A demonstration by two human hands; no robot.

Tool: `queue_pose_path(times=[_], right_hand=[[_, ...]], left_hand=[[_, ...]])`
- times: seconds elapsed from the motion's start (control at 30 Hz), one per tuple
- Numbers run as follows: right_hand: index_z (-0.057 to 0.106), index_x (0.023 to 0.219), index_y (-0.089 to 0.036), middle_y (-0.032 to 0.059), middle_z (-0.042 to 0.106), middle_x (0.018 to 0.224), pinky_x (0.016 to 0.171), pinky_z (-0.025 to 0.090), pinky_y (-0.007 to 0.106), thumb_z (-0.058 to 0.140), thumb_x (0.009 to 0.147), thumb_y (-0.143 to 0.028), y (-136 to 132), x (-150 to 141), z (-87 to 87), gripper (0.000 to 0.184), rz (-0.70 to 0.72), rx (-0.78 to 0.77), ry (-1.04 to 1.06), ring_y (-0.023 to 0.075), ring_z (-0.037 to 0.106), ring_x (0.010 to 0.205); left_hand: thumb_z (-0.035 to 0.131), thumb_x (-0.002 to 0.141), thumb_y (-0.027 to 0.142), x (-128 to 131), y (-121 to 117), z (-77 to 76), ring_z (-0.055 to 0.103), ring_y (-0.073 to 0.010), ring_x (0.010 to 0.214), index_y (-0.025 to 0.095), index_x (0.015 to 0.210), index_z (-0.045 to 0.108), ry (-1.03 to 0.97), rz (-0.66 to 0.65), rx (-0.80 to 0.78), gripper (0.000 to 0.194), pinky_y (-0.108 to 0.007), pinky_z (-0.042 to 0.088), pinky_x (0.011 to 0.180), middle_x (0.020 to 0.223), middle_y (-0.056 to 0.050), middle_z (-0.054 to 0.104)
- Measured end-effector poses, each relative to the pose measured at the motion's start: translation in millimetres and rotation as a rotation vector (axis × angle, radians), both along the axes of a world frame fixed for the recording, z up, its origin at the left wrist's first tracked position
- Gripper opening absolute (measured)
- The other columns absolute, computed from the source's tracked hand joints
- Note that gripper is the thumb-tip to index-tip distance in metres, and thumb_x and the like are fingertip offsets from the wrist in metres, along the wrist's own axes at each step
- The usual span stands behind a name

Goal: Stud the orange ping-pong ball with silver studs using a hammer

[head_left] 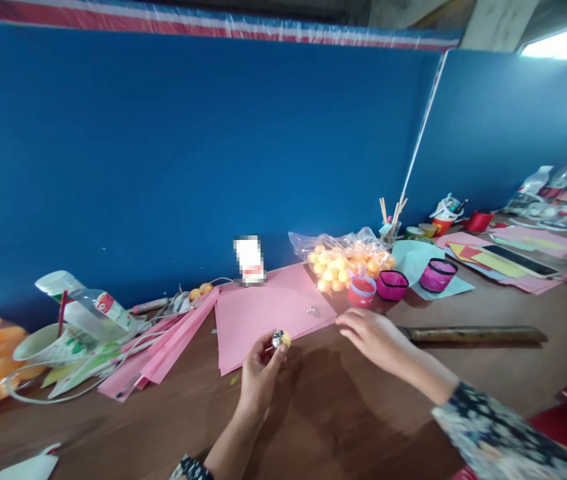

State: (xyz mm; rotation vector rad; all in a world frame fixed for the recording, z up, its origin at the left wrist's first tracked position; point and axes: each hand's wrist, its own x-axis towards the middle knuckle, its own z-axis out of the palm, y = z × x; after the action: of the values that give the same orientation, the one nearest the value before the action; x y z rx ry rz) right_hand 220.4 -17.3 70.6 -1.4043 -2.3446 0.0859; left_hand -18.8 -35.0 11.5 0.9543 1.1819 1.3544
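my left hand (257,383) has its grip nearly closed, thumb and fingers pinching a small ball (280,339) at their tips. round, it shows no long axis; its silvery, dark-patched side faces left, its yellowish side right. my right hand (374,337) is farther off, to the ball's right, fingers loosely bent by the pink paper (263,307); i cannot tell whether they hold anything.

Can read no words, brands or numbers. Can see red-and-white label (107,306) on clear bottle (91,321) at left, too blurred; red mark (252,271) on white object (249,253) against blue panel (188,147), pixelated.
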Motion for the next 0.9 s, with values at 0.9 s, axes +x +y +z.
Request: queue_pose_path(times=[0.9], right_hand=[[0.058,0.093,-0.019,0.0068,0.060,0.090,0.070,0.044,0.026,0.042,0.080,-0.011,47,-51,-60.2,0.022,-0.059,0.104,0.203,0.0184,0.058,0.082]], left_hand=[[0.070,0.064,0.033,-5,1,-0.4,0.061,-0.0176,0.087,0.019,0.109,0.061,-0.163,0.057,-0.058,0.047,-0.027,0.050,0.074,0.105,-0.009,0.064]])
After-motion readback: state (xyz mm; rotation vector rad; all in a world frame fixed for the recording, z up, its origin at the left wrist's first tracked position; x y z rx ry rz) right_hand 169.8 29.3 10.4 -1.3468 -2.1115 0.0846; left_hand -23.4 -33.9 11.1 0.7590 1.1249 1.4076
